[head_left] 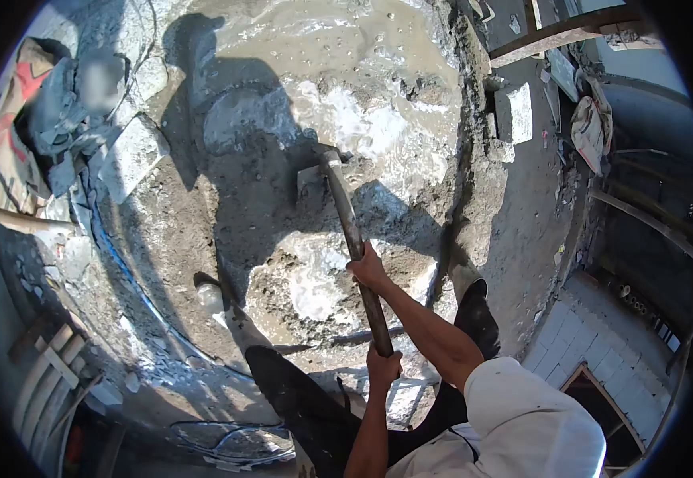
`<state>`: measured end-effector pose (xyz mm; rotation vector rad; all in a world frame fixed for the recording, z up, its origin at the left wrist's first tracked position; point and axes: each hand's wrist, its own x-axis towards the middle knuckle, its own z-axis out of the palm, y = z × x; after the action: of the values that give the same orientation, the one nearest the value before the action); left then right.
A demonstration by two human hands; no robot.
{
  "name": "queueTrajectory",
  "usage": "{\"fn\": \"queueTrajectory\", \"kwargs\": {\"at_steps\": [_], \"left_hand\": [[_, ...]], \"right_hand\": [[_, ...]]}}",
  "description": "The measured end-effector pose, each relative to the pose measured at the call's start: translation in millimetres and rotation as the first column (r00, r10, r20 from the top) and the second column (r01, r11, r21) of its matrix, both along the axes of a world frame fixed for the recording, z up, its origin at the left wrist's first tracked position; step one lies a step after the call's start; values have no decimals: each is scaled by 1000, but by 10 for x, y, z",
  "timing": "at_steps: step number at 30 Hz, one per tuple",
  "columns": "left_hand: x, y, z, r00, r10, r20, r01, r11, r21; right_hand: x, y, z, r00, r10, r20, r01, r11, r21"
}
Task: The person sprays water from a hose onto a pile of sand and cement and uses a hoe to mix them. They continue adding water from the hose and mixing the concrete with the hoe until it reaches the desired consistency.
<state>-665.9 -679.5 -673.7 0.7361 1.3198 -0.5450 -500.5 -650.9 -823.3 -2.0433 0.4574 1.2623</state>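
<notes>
White sleeve [522, 422] nearest; wet cement mix [338, 119] outdoors. Left hand [383, 369] and right hand [369, 269] both grip hoe handle [346, 215], arms extended.

Hoe [338, 215] sits mid mortar pit [282, 207], blade end sunk in wet mix. Water pool [338, 56] behind hoe. Stone block [131, 155] left of hoe, on pit rim. Brick [515, 113] right of hoe, past ridge. Both hands on handle, right hand [368, 268] ahead of left hand [383, 368].

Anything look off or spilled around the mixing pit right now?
Nothing clearly wrong. The left hand and right hand grip the hoe handle, its blade in the wet mortar. A loose block lies tilted at the pit's edge.
</notes>
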Motion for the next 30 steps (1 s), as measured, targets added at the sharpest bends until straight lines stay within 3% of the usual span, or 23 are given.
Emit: {"fn": "queueTrajectory", "kwargs": {"at_steps": [2, 4, 6, 7, 8, 9, 10, 11, 13, 14, 15, 16, 17, 19, 20, 21, 22, 23, 24, 25, 27, 28, 30], "left_hand": [[-471, -355, -144, 970, -243, 11, 236, 950, 205], [-255, -266, -30, 961, -276, 16, 271, 952, 141], [248, -33, -13, 961, -262, 92, 249, 960, 129], [582, 111, -91, 963, -223, 149, 206, 971, 121], [915, 249, -225, 910, -326, 257, 254, 927, 277], [1168, 261, -574, 739, -132, 661, -116, 941, 317], [1494, 302, -912, 828, 157, 539, -156, 987, -48], [1969, 586, -876, 814, 3, 581, -26, 999, 32], [2822, 1070, -761, 841, -68, 537, 50, 998, 47], [3105, 1152, -856, 819, -53, 571, 21, 998, 63], [3208, 1152, -952, 797, -44, 602, -1, 997, 75], [3129, 1090, -1002, 807, -54, 589, 9, 997, 79], [3026, 1013, -1010, 849, -4, 529, 0, 1000, 8], [2592, 721, -954, 913, 53, 404, -33, 998, -57], [2276, 535, -971, 917, 69, 392, -48, 997, -63], [1973, 378, -933, 950, 54, 308, -25, 995, -99], [1676, 224, -911, 953, 31, 301, -11, 998, -67], [1514, 156, -828, 968, -39, 247, 50, 998, -39], [1313, 73, -857, 906, -260, 334, 170, 946, 275], [1199, 66, -782, 942, -188, 277, 140, 973, 184], [1024, 27, -626, 947, -265, 179, 234, 956, 177], [810, -63, -622, 928, -329, 176, 283, 928, 242], [618, -192, -732, 873, -441, 207, 326, 845, 424]], "right_hand": [[62, -145, 161, 999, -53, 1, 53, 999, 3], [185, -226, 449, 980, -197, -14, 197, 978, 72], [644, -159, 522, 970, -227, 90, 210, 963, 172], [995, -71, 557, 967, -108, 231, 82, 990, 117], [1380, 51, 602, 963, -138, 232, 93, 976, 195], [1728, 163, 541, 926, -185, 328, 82, 949, 305], [2096, 319, 626, 892, -186, 413, 22, 929, 371], [2437, 450, 652, 879, -128, 460, -75, 914, 398], [2908, 684, 580, 880, -185, 437, -41, 889, 457], [3170, 595, 223, 869, -185, 459, -156, 777, 610], [3519, 427, -498, 667, 99, 738, -497, 797, 342], [3387, 303, -625, 903, -139, 406, -250, 599, 761], [3206, 232, -680, 973, -226, -53, 115, 274, 955], [2642, -54, -649, 966, -241, -91, 174, 351, 920], [2353, -22, -301, 958, -263, -116, 267, 666, 697], [2143, 35, 24, 949, -290, -127, 316, 877, 363], [1968, -90, -91, 865, -450, -221, 501, 755, 423], [1753, -172, -157, 878, -423, -223, 477, 804, 354], [1490, -259, -141, 886, -418, -202, 463, 820, 337], [1305, -321, -90, 888, -414, -201, 459, 818, 347], [1028, -413, -5, 897, -424, -127, 442, 848, 291], [818, -518, 76, 887, -436, -152, 462, 852, 248], [908, -481, 368, 879, -452, -151, 473, 791, 388]]}}
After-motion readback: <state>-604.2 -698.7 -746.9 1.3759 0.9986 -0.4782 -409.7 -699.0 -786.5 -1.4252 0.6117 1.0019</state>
